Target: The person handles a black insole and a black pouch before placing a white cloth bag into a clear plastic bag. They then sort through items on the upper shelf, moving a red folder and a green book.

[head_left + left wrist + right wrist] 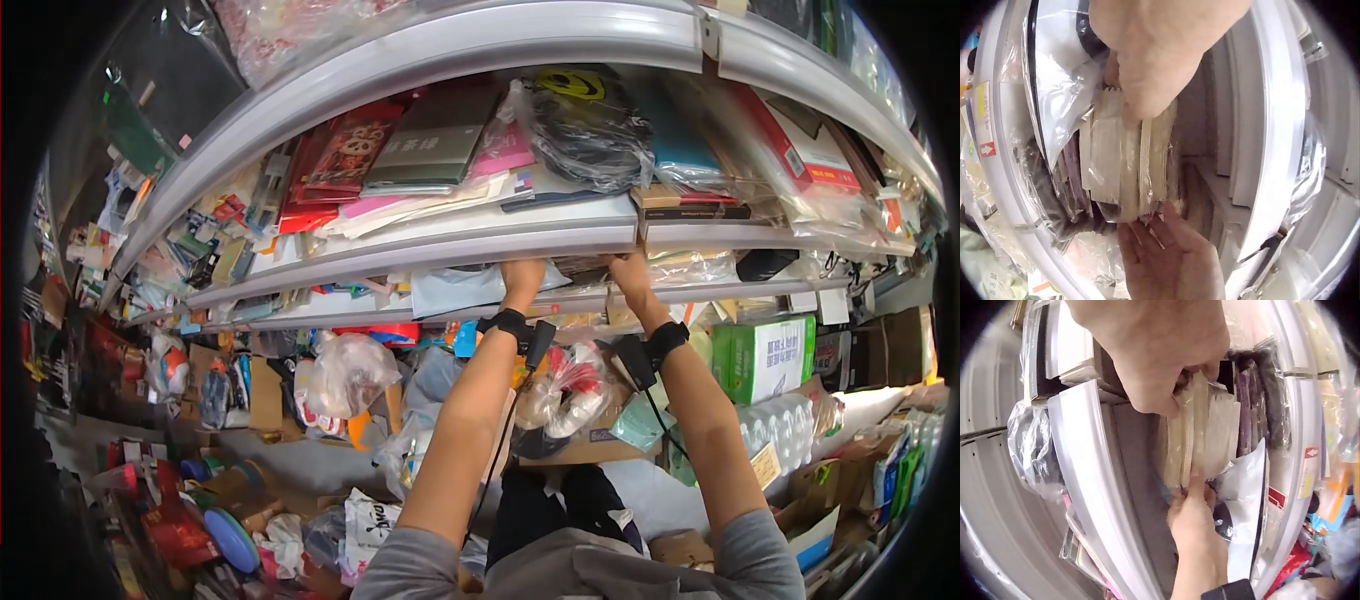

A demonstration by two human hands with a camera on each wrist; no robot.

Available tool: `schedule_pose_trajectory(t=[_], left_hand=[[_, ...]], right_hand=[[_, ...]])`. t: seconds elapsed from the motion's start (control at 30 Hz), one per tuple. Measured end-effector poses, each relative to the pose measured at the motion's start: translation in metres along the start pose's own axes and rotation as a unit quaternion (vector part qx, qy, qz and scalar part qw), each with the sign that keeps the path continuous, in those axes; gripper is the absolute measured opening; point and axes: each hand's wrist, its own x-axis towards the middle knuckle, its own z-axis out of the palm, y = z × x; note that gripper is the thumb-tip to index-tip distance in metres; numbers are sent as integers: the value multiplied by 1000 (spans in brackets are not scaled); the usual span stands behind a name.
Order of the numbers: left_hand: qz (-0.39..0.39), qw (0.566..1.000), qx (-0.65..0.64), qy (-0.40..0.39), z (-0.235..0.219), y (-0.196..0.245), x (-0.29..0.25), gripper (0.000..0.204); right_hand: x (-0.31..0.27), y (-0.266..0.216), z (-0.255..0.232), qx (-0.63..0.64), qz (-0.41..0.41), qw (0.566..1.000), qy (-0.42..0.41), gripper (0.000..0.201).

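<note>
A stack of cream-coloured, paper-like packs in clear plastic (1125, 159) sits on the shelf under the top ledge, between my two hands. My left hand (523, 277) grips one end; in the right wrist view its thumb lies along the packs. At the opposite end my right hand (630, 272) holds the stack, thumb on one side and fingers curled around the other. Beside the stack lies a white plastic-wrapped packet (1241, 487) with a dark edge. Purple-toned wrapped packs (1249, 406) stand close by. In the head view the stack is hidden behind the shelf edge.
The metal shelf rail (420, 255) runs just above my hands. On the shelf over it lie a dark green book (430, 140), a plastic-wrapped black item (590, 130) and red packages (350, 150). Below stand a green-and-white box (765, 360) and several bagged goods.
</note>
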Motion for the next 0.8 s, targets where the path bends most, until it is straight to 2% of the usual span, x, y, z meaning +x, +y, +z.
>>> schedule_pose_trajectory(t=[0.07, 0.13, 0.17, 0.2, 0.23, 0.27, 0.3, 0.37, 0.4, 0.43, 0.47, 0.5, 0.57, 0.63, 0.7, 0.77, 0.8], left_hand=[[-25, 999, -25, -8, -18, 13, 1, 28], [1, 985, -161, -62, -32, 18, -1, 34], [-3, 986, -159, -59, -41, 21, -4, 34], [-17, 987, -155, -45, -43, 21, -9, 38], [-33, 988, -150, -31, -50, 24, -16, 42], [-93, 984, -143, -43, -57, 27, -27, 45], [-98, 984, -141, -39, -63, 28, -40, 45], [-81, 970, -214, 78, -75, 28, -69, 43], [-83, 970, -212, 83, -86, 27, -83, 43], [-102, 964, -246, 29, -98, 25, -99, 40], [-120, 952, -279, -24, -108, 24, -114, 37], [-122, 953, -277, -20, -116, 23, -127, 37], [-174, 930, -318, -59, -130, 21, -155, 34], [-184, 916, -353, -54, -127, 7, -186, 33], [-192, 900, -388, -49, -140, 1, -206, 33], [-252, 895, -359, -78, -173, -3, -221, 33], [-251, 896, -358, -76, -178, -15, -233, 33]], right_hand=[[-6, -11, -1, -17, 14, 999, 23, 33], [-7, -12, -1, -46, 3, 999, 5, 34], [-9, -13, -3, -75, -8, 997, -7, 36], [-10, -5, -3, -90, -60, 994, 5, 37], [-12, 0, -7, -90, -63, 994, -2, 37], [-14, 5, -11, -113, -70, 991, -3, 38], [-19, 7, -11, -137, -77, 988, -4, 38], [-44, -19, -11, -107, -105, 989, -1, 34], [-64, -58, -9, -126, -96, 986, -48, 31], [-80, -93, -4, -146, -88, 981, -94, 28], [-90, -113, 4, -100, -101, 983, -120, 22], [-96, -138, 14, -99, -104, 982, -124, 22], [-101, -185, 36, -137, -283, 947, -67, 24], [-84, -219, 59, -214, -423, 880, -34, 31], [-65, -244, 89, -256, -479, 840, -21, 43], [-49, -259, 118, -296, -503, 812, -13, 53], [-40, -262, 129, -295, -504, 812, -12, 53]])
